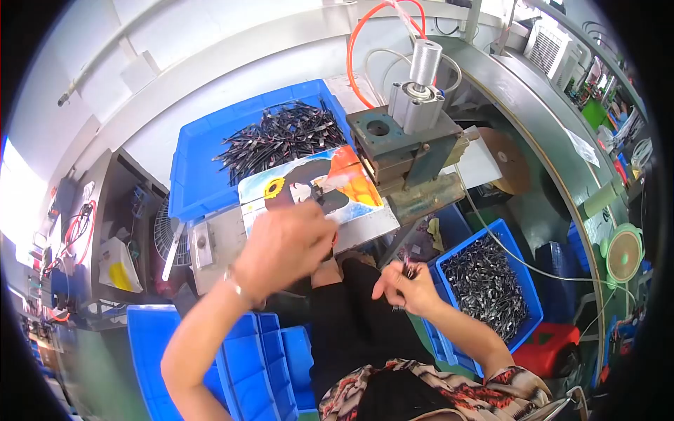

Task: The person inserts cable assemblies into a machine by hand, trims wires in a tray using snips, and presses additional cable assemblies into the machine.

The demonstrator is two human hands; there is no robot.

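My left hand [288, 245], a bracelet at its wrist, is over the front edge of a colourful picture mat [351, 184]. Its fingers are curled and blurred, and whatever they may hold is hidden. Lower and to the right, my right hand [411, 286] is closed around some small dark pieces above my lap. Behind the mat, many thin black parts [284, 137] lie heaped in a blue tray [193, 172]. A press with a metal cylinder [414, 105] stands just right of the mat.
A blue bin [528, 298] full of small dark parts is at the lower right, beside a red object [551, 351]. Empty blue trays [246, 358] are at the lower left. An orange hose [353, 56] rises behind the press. A small green fan [623, 256] stands far right.
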